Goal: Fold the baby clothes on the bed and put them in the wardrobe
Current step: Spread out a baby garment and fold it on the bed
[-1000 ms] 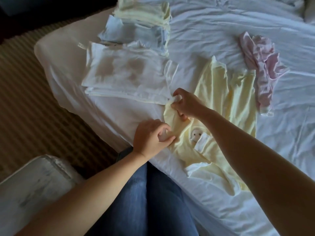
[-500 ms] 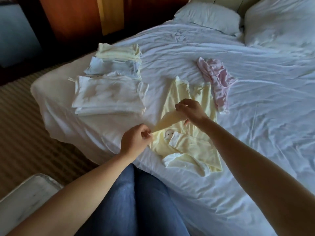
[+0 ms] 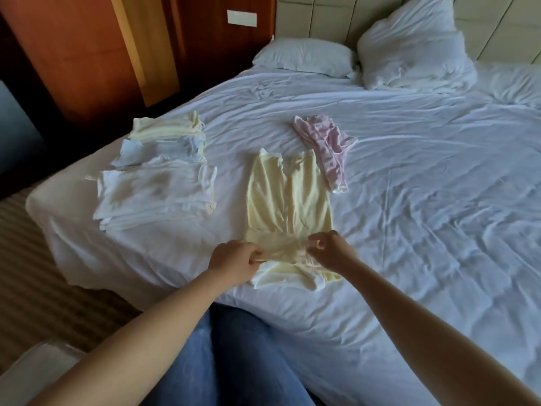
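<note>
A pale yellow baby garment [image 3: 288, 200] lies flat on the white bed [image 3: 424, 200], its legs pointing away from me. My left hand [image 3: 234, 260] pinches the folded sleeve at the garment's near left edge. My right hand [image 3: 329, 250] pinches the same folded band at its right end. A crumpled pink garment [image 3: 328, 148] lies just beyond, to the right. On the left sit folded piles: white clothes [image 3: 155, 197], a light blue piece [image 3: 161, 149] and a yellow piece [image 3: 168, 126] behind them.
Two white pillows [image 3: 304, 55] lean at the headboard. A wooden wardrobe wall [image 3: 87, 54] stands past the bed's left side. Striped carpet [image 3: 32, 273] lies left of the bed, and a pale object [image 3: 38, 373] sits at the lower left corner. My jeans-clad legs [image 3: 234, 361] touch the bed edge.
Both hands carried the left sleeve across the garment's chest and laid it down as a flat band. The camera tilted up, bringing the pillows and wardrobe into view.
</note>
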Demonstrator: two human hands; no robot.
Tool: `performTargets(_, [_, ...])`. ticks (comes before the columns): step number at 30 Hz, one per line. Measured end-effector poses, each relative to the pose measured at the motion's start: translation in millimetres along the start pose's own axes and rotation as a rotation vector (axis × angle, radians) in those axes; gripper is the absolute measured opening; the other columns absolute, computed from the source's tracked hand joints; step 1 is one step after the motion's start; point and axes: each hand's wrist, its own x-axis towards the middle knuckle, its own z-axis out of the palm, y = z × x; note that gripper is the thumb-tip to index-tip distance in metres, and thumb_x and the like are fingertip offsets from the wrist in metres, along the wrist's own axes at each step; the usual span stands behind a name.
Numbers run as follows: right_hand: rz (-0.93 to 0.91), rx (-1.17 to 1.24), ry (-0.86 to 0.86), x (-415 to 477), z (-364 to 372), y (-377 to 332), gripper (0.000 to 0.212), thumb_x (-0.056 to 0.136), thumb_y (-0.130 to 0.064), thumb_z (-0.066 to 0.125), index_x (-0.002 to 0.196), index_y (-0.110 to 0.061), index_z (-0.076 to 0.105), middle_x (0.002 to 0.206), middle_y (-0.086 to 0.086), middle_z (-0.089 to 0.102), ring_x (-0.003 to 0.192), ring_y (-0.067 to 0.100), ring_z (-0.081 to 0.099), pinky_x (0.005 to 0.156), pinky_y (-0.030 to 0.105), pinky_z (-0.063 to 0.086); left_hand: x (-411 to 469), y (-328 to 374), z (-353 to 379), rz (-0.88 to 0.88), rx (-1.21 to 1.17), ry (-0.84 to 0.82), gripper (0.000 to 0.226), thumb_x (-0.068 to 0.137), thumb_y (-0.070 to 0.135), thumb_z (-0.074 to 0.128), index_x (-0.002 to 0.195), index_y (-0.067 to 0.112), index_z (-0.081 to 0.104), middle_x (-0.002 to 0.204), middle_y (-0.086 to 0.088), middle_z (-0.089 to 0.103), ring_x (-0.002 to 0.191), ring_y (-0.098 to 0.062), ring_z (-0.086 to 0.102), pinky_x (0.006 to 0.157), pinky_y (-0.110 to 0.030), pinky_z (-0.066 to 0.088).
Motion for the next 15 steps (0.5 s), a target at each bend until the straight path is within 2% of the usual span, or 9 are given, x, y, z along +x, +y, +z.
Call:
performTargets(3, [-0.095,-0.150,0.155,-14.3,6.7,6.3,0.038,0.091,-0.035,0.056,0.128,-0.032,0.060,0.128,-0.001,0.049,0.121,0.018,0.048,0.091,0.035,0.048,4.2,0.6,-4.6,0.044,0.046,0.073,0.043,0.087,0.042,0.039,0.111,0.029,0.072,0.116,0.007,0.064,0.108,-0.017,0.060,0.090,-0.032,0.048])
performTargets(5, [-0.256,-0.157,0.225,-19.5,9.6,7.3,0.037,0.094,-0.030,0.052,0.131,-0.032,0.059,0.130,-0.006,0.054,0.123,0.015,0.047,0.092,0.032,0.046,6.8,1.1,-2.4,0.151,0.063,0.165,0.037,0.090,0.037,0.046,0.115,0.023,0.070,0.119,0.005,0.061,0.112,-0.019,0.056,0.091,-0.033,0.046])
performTargets(6, [-0.325,-0.154,0.204,-20.2,12.8,9.3,0.039,0.095,-0.030,0.049,0.133,-0.031,0.057,0.136,-0.006,0.054,0.128,0.015,0.046,0.097,0.032,0.045,8.4,1.9,0.4,0.214,0.061,0.164,0.035,0.094,0.032,0.049,0.123,0.022,0.066,0.125,0.003,0.058,0.118,-0.019,0.053,0.095,-0.034,0.045])
performTargets(8, [-0.406,-0.180,0.098,-23.2,21.4,14.2,0.048,0.097,-0.040,0.037,0.143,-0.030,0.046,0.151,-0.005,0.042,0.142,0.015,0.031,0.114,0.034,0.031,10.8,4.6,10.7,0.311,0.062,0.085,0.042,0.100,0.029,0.046,0.141,0.020,0.051,0.147,-0.001,0.044,0.138,-0.022,0.038,0.108,-0.034,0.035])
performTargets(10, [-0.426,-0.276,-0.032,-27.5,33.3,21.0,0.065,0.093,-0.058,0.012,0.152,-0.034,0.023,0.161,-0.007,0.014,0.150,0.012,0.004,0.122,0.032,0.005,12.0,4.1,20.7,0.269,0.113,-0.077,0.056,0.104,0.041,0.033,0.155,0.024,0.021,0.164,0.001,0.007,0.151,-0.019,0.003,0.119,-0.030,0.008])
performTargets(12, [-0.418,-0.365,-0.084,-30.2,43.2,28.0,0.076,0.085,-0.073,-0.003,0.153,-0.039,0.000,0.159,-0.012,-0.013,0.146,0.010,-0.018,0.119,0.032,-0.013,11.8,0.3,28.5,0.139,0.194,-0.244,0.068,0.099,0.058,0.017,0.154,0.029,-0.011,0.160,0.002,-0.022,0.147,-0.015,-0.021,0.117,-0.030,-0.010])
performTargets(13, [-0.409,-0.381,-0.094,-30.6,44.8,29.3,0.080,0.080,-0.075,-0.006,0.152,-0.041,-0.006,0.156,-0.013,-0.020,0.145,0.010,-0.022,0.118,0.032,-0.016,11.9,-1.0,30.3,0.112,0.220,-0.286,0.072,0.095,0.062,0.012,0.152,0.030,-0.018,0.158,0.002,-0.028,0.146,-0.015,-0.025,0.117,-0.031,-0.013])
performTargets(15, [-0.398,-0.380,-0.145,-26.0,42.1,27.3,0.086,0.074,-0.079,-0.005,0.152,-0.042,-0.008,0.157,-0.012,-0.021,0.146,0.011,-0.021,0.117,0.033,-0.017,14.3,-2.3,28.4,0.108,0.223,-0.334,0.075,0.095,0.065,0.014,0.150,0.030,-0.023,0.157,0.000,-0.031,0.145,-0.016,-0.028,0.118,-0.033,-0.013])
